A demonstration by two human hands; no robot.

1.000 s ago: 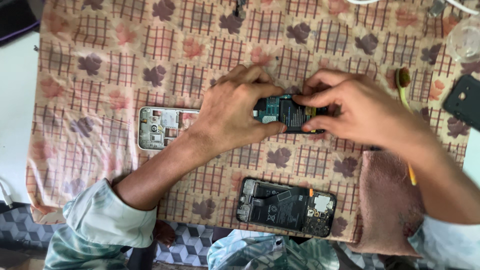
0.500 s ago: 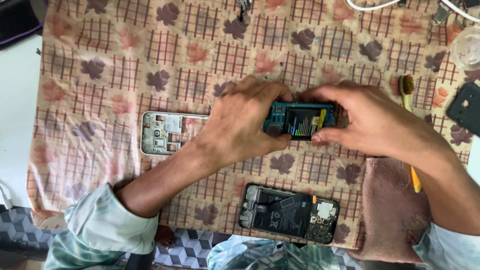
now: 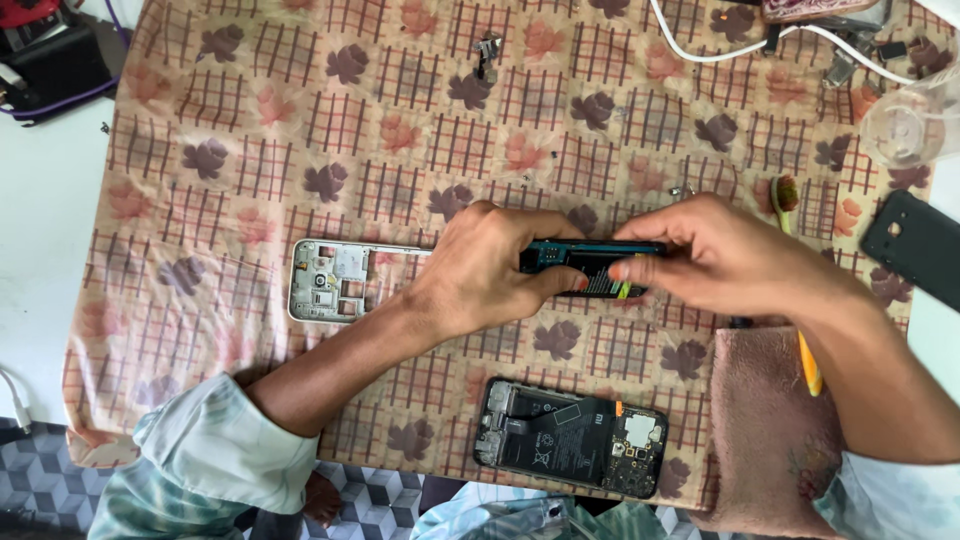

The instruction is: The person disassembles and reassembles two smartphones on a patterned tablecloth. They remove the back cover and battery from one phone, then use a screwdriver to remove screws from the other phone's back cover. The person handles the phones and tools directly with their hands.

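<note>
- Head view: patterned cloth with leaf and grid print covers the table, largest thing in frame.
- Pink towel lies at the cloth's lower right corner, under the right forearm.
- Left hand and right hand meet mid-cloth; both grasp 1 phone body, tilted on edge just above the cloth, left fingers on its left end, right fingers pinching the right end.
- Opened phone, battery and board showing, lies flat near the cloth's lower edge, apart from the hands.
- White phone frame lies flat, just left of the left hand.
- Black back cover at far right.
- Brush partly hidden behind the right hand.
</note>
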